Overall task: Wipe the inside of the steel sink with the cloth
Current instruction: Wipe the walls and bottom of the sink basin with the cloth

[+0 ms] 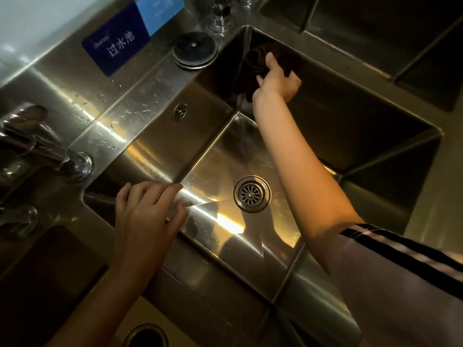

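The steel sink (160,151) fills the middle of the view, with a round drain (252,194) in its floor. My right hand (276,80) reaches into the far upper corner and presses a dark brown cloth (255,62) against the sink wall there. The cloth is bunched under my fingers and partly hidden by the hand. My left hand (147,211) rests on the near left rim of the sink, fingers spread, holding nothing.
A round drain plug (195,50) lies on the ledge behind the sink beside a tap base (220,16). A blue sign (116,45) is on the back wall. Another tap (45,151) stands at the left. Further basins lie at the upper right (375,33) and lower left.
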Demonstrator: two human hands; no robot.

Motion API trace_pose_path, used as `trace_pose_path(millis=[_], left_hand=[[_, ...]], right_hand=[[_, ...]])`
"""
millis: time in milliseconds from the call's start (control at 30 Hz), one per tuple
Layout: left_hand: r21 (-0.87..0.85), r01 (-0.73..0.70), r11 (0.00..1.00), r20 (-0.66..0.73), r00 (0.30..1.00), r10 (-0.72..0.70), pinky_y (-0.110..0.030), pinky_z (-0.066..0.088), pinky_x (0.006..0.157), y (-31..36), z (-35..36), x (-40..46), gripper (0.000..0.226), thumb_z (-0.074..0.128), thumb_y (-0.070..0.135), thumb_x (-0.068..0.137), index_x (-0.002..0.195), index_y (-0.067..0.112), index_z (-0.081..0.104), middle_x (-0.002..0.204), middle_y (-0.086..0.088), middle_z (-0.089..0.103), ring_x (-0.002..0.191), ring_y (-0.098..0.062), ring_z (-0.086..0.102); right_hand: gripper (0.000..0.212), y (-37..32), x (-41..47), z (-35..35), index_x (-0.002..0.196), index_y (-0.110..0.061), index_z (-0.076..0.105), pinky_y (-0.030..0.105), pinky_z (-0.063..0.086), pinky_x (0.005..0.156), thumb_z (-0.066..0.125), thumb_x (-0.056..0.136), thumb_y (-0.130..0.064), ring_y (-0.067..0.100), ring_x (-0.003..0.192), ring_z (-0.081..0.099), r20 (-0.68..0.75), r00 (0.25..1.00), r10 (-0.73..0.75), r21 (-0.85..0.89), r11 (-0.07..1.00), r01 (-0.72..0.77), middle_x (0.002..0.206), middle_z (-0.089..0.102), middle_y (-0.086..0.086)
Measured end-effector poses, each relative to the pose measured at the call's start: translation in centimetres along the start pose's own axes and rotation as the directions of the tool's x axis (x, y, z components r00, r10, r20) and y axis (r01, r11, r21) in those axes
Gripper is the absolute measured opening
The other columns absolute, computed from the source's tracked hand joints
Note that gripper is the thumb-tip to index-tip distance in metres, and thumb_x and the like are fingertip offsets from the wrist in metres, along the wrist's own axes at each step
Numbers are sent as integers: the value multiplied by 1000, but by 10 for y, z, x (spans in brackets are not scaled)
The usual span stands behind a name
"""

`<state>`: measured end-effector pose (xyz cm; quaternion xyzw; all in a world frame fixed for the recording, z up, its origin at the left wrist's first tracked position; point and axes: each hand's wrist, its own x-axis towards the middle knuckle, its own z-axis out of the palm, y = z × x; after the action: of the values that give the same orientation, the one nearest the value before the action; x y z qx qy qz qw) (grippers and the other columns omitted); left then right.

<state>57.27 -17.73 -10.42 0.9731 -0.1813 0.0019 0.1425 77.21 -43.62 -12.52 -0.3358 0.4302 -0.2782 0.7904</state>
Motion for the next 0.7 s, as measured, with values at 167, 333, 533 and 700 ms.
trace_pose_path(millis=[167, 333, 533, 700], left_hand=[[25, -36, 999, -20, 999, 36, -55, 32, 103, -1, 2, -1, 41, 51, 29, 88, 127, 17, 56, 111, -7, 64, 109, -28, 53], [34, -33, 999, -62, 997, 35, -57, 31, 104, -3, 6, -1, 44, 54, 28, 89, 132, 19, 53, 114, -7, 62, 109, -26, 50], [36, -33, 999, -57, 998, 35, -57, 32, 104, -2, 6, 0, 43, 53, 28, 90, 132, 20, 53, 115, -7, 62, 112, -28, 51], [28, -35, 999, -24, 999, 36, -57, 33, 103, -3, 4, -1, 43, 50, 31, 90, 130, 18, 54, 117, -9, 62, 112, -29, 53]], right_hand=[[45, 43, 18, -26, 114, -10, 52, 35, 57, 71, 77, 76, -6, 24, 86, 64, -86, 995, 42, -97, 994, -51, 97, 63, 7], [47, 92, 51, -70, 116, -7, 55, 44, 58, 80, 78, 74, -7, 33, 97, 66, -258, 964, 70, -247, 960, -136, 105, 65, 15], [43, 90, 58, -84, 110, -7, 53, 26, 51, 50, 76, 75, -1, 27, 77, 65, -252, 966, 67, -226, 966, -126, 99, 64, 14], [38, 42, 35, -63, 102, -9, 54, 31, 58, 63, 77, 73, -2, 23, 77, 62, -157, 988, -6, -164, 986, -20, 104, 64, 14]])
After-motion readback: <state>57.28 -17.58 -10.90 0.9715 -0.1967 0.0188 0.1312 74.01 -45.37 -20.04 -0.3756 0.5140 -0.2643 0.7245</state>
